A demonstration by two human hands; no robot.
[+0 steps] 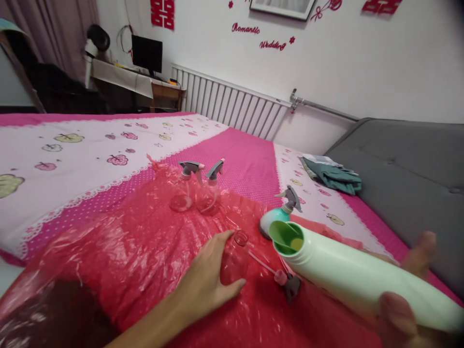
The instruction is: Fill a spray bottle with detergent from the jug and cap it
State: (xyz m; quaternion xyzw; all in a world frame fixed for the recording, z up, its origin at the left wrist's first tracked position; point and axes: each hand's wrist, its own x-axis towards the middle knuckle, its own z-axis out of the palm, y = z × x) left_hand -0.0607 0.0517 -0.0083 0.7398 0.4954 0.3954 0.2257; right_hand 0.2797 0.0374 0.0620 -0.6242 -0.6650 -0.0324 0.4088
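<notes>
My left hand (208, 275) is wrapped round a small clear bottle (234, 263) whose neck is uncapped, standing on a red plastic sheet (145, 246). My right hand (402, 309), partly cut off at the frame edge, grips a long pale green bottle (355, 270). It is tipped to the left, and its green spouted mouth is close to the right of the clear bottle's neck. A loose spray head (290, 285) with a pink collar and a thin tube lies right of the clear bottle. Behind the green bottle's mouth stands a teal and white spray bottle (275, 217).
Two clear spray bottles with grey heads, a left one (181, 200) and a right one (209, 200), stand farther back on the sheet. Folded dark green cloth (335, 176) lies by the grey headboard (409, 169). A desk with a monitor (147, 53) is beyond the bed.
</notes>
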